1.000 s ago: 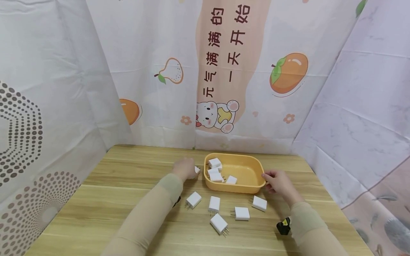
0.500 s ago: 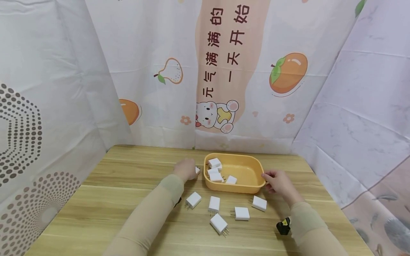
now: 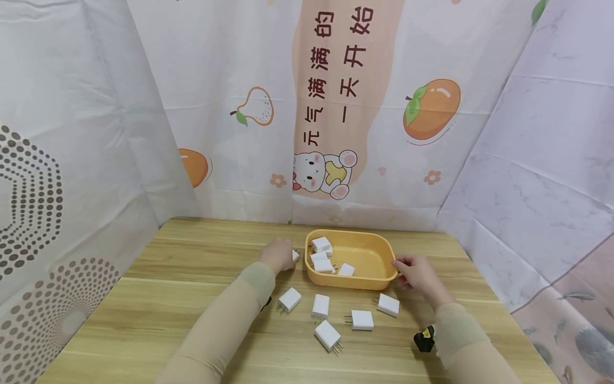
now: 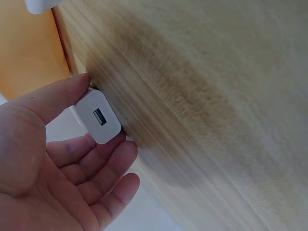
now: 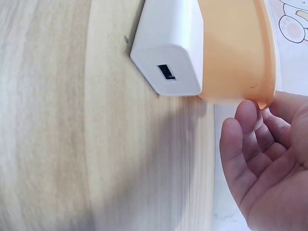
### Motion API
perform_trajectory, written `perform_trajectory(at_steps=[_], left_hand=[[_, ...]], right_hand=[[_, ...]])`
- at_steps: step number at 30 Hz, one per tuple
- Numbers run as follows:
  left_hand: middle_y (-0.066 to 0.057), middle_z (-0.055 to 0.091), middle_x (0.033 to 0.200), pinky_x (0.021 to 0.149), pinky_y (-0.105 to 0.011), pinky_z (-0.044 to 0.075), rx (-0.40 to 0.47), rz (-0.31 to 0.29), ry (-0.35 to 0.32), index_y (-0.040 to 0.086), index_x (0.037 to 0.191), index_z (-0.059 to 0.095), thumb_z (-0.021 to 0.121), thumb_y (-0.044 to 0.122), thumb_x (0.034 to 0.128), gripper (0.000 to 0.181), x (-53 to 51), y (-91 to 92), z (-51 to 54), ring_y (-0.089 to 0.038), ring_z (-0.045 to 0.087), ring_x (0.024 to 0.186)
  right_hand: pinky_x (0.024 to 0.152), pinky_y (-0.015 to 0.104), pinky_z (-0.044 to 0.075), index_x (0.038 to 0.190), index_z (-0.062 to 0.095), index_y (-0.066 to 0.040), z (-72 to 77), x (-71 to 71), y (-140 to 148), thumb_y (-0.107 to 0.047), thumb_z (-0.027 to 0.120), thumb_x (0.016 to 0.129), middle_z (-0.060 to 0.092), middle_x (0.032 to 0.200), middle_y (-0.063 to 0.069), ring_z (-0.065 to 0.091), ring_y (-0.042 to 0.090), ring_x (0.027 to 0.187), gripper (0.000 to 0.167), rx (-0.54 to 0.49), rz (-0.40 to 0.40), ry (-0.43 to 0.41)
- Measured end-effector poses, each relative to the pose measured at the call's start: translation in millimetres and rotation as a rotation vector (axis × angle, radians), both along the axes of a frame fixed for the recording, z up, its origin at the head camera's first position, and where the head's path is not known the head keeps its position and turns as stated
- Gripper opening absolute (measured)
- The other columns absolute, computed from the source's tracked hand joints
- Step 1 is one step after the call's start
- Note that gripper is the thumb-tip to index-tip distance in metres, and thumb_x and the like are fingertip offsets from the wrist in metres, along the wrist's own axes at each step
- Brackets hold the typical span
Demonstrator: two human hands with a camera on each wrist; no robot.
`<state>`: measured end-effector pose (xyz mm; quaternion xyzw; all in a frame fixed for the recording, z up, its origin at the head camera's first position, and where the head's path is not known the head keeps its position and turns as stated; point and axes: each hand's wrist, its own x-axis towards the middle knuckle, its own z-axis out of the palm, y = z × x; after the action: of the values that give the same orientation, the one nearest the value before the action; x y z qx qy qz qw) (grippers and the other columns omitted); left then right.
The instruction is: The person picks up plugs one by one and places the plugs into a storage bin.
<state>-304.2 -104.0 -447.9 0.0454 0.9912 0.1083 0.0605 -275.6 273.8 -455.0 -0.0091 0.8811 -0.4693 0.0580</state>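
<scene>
Left of the yellow basket (image 3: 355, 284), my left hand (image 3: 276, 255) pinches a white USB charger (image 4: 99, 117) between thumb and fingers. The charger's USB port faces the left wrist camera, and it sits at the table surface; whether it touches the wood I cannot tell. My right hand (image 3: 418, 274) grips the basket's right rim (image 5: 269, 91) with thumb and fingertips. Several white chargers (image 3: 322, 265) lie inside the basket, mostly piled at its left end. Another charger (image 5: 168, 53) shows large beside the basket in the right wrist view.
On the wooden table (image 3: 192, 298), several chargers lie in front of the basket, among them one charger (image 3: 328, 336) nearest the front and one charger (image 3: 388, 305) at the right. A black device (image 3: 424, 339) is at the right wrist. Printed curtains (image 3: 230, 160) stand behind.
</scene>
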Motion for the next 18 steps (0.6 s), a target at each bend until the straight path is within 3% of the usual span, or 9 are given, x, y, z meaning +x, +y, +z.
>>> perform_trajectory(at_steps=[8, 18], left_hand=[[-0.008, 0.065, 0.092, 0.069, -0.039, 0.054, 0.005, 0.004, 0.014, 0.004, 0.106, 0.07, 0.084, 0.02, 0.0817, 0.032, 2.3, -2.4, 1.1, -0.022, 0.058, 0.076], [-0.007, 0.064, 0.085, 0.062, -0.037, 0.053, 0.003, -0.005, 0.033, 0.006, 0.092, 0.069, 0.078, 0.025, 0.0874, 0.021, 4.3, -6.7, 3.3, -0.022, 0.058, 0.071]], right_hand=[[0.06, 0.038, 0.059, 0.124, 0.062, 0.009, 1.1, -1.2, -0.6, -0.019, 0.059, 0.104, 0.065, 0.083, 0.009, 0.063, 0.022, 0.069, 0.035, 0.002, 0.003, -0.008], [0.059, 0.039, 0.058, 0.123, 0.063, 0.01, 1.7, 0.0, -0.5, -0.018, 0.06, 0.104, 0.064, 0.08, 0.008, 0.063, 0.023, 0.069, 0.034, -0.011, 0.001, -0.004]])
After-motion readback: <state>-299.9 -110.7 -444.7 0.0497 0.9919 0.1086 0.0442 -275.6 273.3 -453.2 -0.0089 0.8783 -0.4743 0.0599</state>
